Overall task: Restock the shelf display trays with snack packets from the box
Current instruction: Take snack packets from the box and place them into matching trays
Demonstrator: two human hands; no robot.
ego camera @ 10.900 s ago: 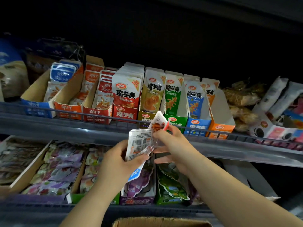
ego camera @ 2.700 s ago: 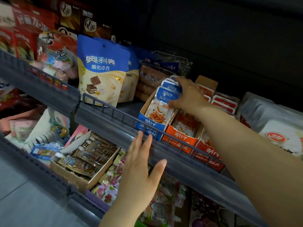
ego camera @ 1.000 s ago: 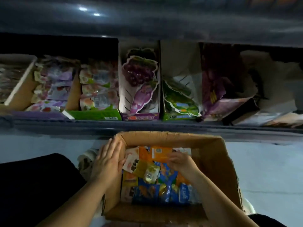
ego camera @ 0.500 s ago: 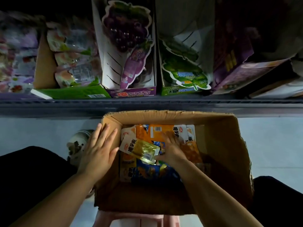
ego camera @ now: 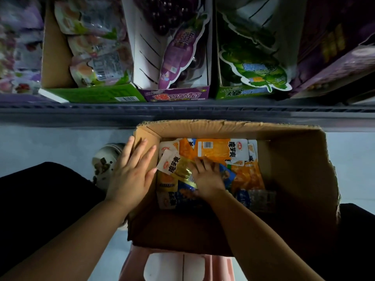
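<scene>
Below the grey shelf rail [ego camera: 182, 111] with its printed cardboard display trays [ego camera: 175, 95], an open brown cardboard box [ego camera: 300, 163] sits on a pink plastic stool [ego camera: 132, 264]. The left hand [ego camera: 132, 175] lies flat, fingers straight, on the box's left wall. The right hand [ego camera: 208, 180] is inside, fingers curled down onto the heaped orange and blue snack packets [ego camera: 215, 152], touching a yellow-and-white foil packet [ego camera: 177, 167]. Whether it grips one cannot be told.

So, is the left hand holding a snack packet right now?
No, the left hand lies flat with straight fingers on the cardboard box's left side; only the right hand is down among the snack packets.
</scene>
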